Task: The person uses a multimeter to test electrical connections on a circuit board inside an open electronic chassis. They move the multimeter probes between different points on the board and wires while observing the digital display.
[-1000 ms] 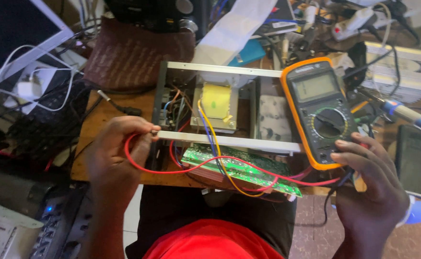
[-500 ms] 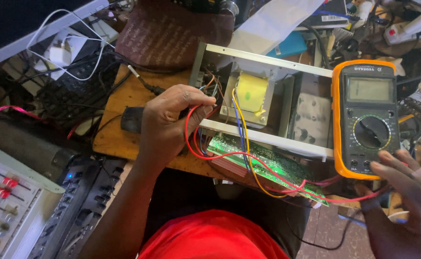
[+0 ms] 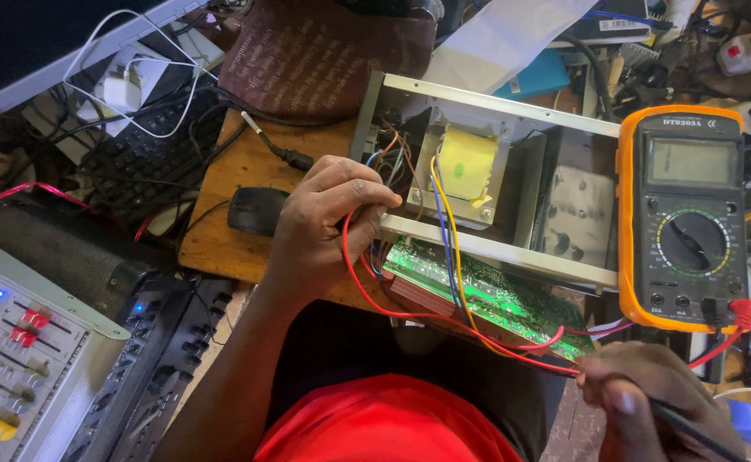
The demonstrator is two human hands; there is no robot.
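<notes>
My left hand (image 3: 324, 224) pinches the red test lead (image 3: 367, 287) at the left end of an open metal chassis (image 3: 487, 248). Inside the chassis sits a transformer wrapped in yellow tape (image 3: 465, 167), with blue and yellow wires running down to a green circuit board (image 3: 487, 295) that hangs off the table's front edge. My right hand (image 3: 649, 402) is at the bottom right, closed on a black probe (image 3: 692, 428). An orange-cased multimeter (image 3: 688, 218) lies right of the chassis, with the red lead plugged into its lower right socket.
A black mouse (image 3: 256, 210) lies on the wooden tabletop (image 3: 221, 244) left of my left hand. An audio mixer (image 3: 16, 342) with sliders stands at the lower left. A keyboard (image 3: 149, 162), tangled cables and a white charger (image 3: 123, 90) fill the back left. A brown pouch (image 3: 324, 51) lies behind the chassis.
The view has shifted left, so the chassis and multimeter sit further right. My left hand stays at the chassis with the red lead. My right hand dropped to the lower right, closing on the probe.
</notes>
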